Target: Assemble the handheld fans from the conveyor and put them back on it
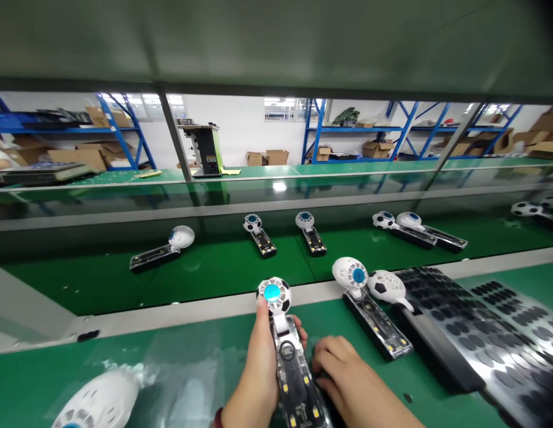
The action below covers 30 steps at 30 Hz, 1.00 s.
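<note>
No legible text, brand, number or sign

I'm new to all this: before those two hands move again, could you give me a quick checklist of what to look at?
1. Left hand gripping the ball-headed gadget: ok, thumb near its head.
2. Blue disc present on that head: ok.
3. Right hand empty: cannot tell, its fingertips are partly hidden beside the gadget.
4. Sheet of dark discs on the bench to the right: ok.
5. White-headed piece at lower left fully in view: not ok, the picture's edge cuts it off.
</note>
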Motion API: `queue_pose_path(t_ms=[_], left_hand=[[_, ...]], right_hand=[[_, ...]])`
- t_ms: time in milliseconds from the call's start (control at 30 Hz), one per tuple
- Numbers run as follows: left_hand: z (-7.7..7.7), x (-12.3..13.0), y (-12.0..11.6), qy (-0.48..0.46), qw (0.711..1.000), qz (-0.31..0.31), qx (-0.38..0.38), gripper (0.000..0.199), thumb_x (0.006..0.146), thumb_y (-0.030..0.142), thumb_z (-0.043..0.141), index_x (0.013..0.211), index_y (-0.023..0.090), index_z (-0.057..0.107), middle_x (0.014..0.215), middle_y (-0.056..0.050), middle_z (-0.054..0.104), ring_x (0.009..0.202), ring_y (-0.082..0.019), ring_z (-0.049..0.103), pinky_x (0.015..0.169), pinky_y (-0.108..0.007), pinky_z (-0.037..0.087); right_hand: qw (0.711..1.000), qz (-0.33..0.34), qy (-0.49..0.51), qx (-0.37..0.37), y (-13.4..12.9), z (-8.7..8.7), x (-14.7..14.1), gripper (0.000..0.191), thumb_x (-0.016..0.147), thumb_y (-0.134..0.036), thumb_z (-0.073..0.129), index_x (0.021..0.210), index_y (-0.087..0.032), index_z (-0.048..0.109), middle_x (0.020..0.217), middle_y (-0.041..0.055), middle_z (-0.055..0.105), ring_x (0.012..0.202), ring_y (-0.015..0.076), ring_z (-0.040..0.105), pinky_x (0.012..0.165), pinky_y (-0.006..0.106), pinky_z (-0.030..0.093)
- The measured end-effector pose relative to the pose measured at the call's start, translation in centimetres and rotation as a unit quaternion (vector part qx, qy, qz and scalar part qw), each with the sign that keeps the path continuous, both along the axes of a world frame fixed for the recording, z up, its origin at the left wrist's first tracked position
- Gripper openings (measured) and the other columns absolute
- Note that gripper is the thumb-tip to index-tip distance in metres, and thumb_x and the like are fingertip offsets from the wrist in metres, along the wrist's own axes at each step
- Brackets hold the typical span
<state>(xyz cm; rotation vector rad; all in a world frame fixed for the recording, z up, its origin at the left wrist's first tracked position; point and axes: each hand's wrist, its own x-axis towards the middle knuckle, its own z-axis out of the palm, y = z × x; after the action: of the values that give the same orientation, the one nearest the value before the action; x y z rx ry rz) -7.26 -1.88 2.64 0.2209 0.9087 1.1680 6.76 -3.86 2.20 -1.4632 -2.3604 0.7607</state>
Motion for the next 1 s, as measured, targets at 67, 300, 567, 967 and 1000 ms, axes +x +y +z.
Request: queue_pose_path(t_ms=[67,300,567,967,1000], left_hand=[[-0.3,0.4,-0.1,0.008,1.000,-0.010,0.016,0.056,0.070,0.062,0.042,0.059,0.010,0.058,0.047,-0.008,0.061,0.048,-0.015,0.057,0.049,-0.023,0.042],[-0.7,0.8,-0.1,0.069,0.997,0.012,0.014,0.057,0.070,0.066,0.037,0.064,0.012,0.056,0.045,-0.006,0.060,0.048,-0.017,0.058,0.066,-0.033,0.046],[-0.9,1.0,-0.5,0.088,0.996,0.026,0.023,0.056,0.067,0.066,0.042,0.078,0.013,0.058,0.058,-0.006,0.064,0.054,-0.018,0.060,0.054,-0.028,0.043],[-1.6,0.6,-0.5,0.154,0.980,0.093,0.080,0.052,0.072,0.054,0.050,0.106,0.015,0.058,0.092,-0.008,0.068,0.091,-0.022,0.058,0.086,-0.030,0.037],[-1.6,0.7,-0.6,0.154,0.981,0.092,0.080,0.052,0.072,0.054,0.050,0.106,0.015,0.058,0.092,-0.008,0.068,0.091,-0.021,0.058,0.086,-0.030,0.037]], right_hand=[[1.000,-0.021,-0.006,-0.019,0.1,0.0,-0.4,0.025,0.066,0.002,0.044,0.073,-0.019,0.056,0.087,0.0031,0.057,0.085,0.0184,0.049,0.076,0.030,0.042],[0.998,-0.020,0.030,-0.051,0.6,-0.6,0.0,0.021,0.068,-0.001,0.042,0.067,-0.021,0.049,0.080,0.0016,0.055,0.082,0.0171,0.049,0.073,0.029,0.040],[0.973,-0.041,0.179,-0.137,0.8,3.1,0.5,0.012,0.076,-0.017,0.044,0.066,-0.023,0.045,0.101,0.0003,0.053,0.098,0.0160,0.050,0.087,0.027,0.037],[0.976,-0.075,0.111,-0.171,1.7,4.4,-3.2,0.019,0.075,-0.007,0.044,0.061,-0.020,0.042,0.128,0.0052,0.040,0.116,0.0193,0.039,0.093,0.034,0.033],[0.978,-0.069,0.106,-0.168,1.7,4.4,-3.2,0.019,0.075,-0.006,0.044,0.061,-0.020,0.042,0.127,0.0056,0.040,0.116,0.0196,0.039,0.093,0.034,0.033]])
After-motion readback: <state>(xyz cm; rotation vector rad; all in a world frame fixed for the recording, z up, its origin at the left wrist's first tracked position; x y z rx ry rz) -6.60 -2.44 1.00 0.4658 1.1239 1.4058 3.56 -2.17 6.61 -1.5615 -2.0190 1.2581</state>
